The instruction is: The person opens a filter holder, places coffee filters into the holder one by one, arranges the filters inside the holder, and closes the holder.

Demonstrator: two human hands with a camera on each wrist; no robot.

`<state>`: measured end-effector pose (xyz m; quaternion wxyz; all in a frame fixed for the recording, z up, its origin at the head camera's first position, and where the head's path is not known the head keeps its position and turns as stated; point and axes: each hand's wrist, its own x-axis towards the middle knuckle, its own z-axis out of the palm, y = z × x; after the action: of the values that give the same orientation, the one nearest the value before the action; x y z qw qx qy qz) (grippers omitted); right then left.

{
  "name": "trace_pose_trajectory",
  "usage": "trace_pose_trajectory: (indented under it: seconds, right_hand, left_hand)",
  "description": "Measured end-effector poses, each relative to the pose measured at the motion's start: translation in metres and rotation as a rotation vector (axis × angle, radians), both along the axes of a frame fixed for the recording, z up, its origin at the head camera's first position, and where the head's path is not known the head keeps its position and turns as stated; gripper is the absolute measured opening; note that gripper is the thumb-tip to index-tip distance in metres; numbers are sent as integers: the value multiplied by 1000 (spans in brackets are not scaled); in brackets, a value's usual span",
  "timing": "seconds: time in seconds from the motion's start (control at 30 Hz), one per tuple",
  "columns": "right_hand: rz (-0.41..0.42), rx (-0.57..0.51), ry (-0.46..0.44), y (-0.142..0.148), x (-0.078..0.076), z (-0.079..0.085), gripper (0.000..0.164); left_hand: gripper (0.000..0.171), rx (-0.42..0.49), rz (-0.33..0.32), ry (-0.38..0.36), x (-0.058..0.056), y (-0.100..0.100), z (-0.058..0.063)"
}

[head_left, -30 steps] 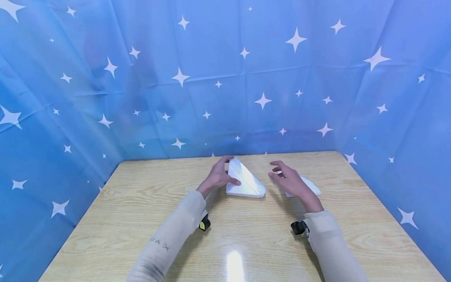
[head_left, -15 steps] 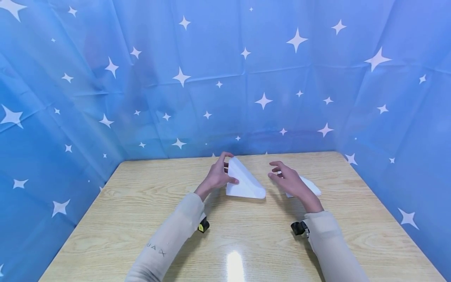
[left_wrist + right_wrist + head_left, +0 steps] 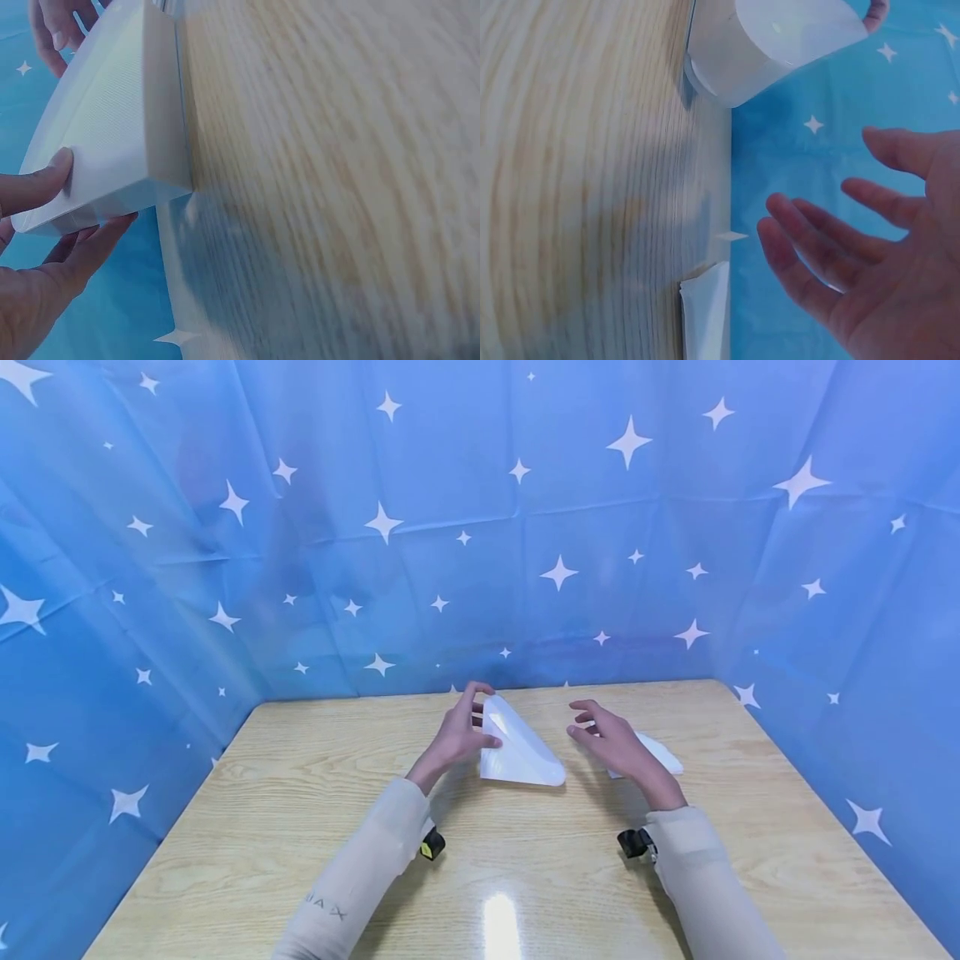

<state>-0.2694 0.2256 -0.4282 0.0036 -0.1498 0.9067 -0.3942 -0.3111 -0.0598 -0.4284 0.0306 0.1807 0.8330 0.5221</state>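
Observation:
A glossy white wedge-shaped box (image 3: 517,752) with one rounded end sits near the back middle of the table, its broad face tilted up toward me in the head view. My left hand (image 3: 456,732) grips its left end. The left wrist view shows the thumb on the broad face of the box (image 3: 112,112) and fingers under its end wall. My right hand (image 3: 613,745) hovers to the right of the box, fingers loosely bent and apart, holding nothing. Partly hidden behind that hand lies a flat white folded stack (image 3: 660,752), its layered edge seen in the right wrist view.
The wood-grain table (image 3: 345,752) has its back edge close behind the box. A blue star-printed cloth (image 3: 465,468) hangs along the back and both sides. Black wrist cameras (image 3: 636,843) stick out below both sleeves.
The box has tipped so its broad face turns more toward me and its near side edge no longer shows. My left hand has shifted slightly left. The right hand has hardly moved.

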Motion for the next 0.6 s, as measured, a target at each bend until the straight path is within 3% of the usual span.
trace_pose_trajectory:
  seconds: [0.6]
  right_hand:
    - [56, -40, 23, -12, -1, 0, 52]
  left_hand:
    - [80, -32, 12, 50, 9, -4, 1]
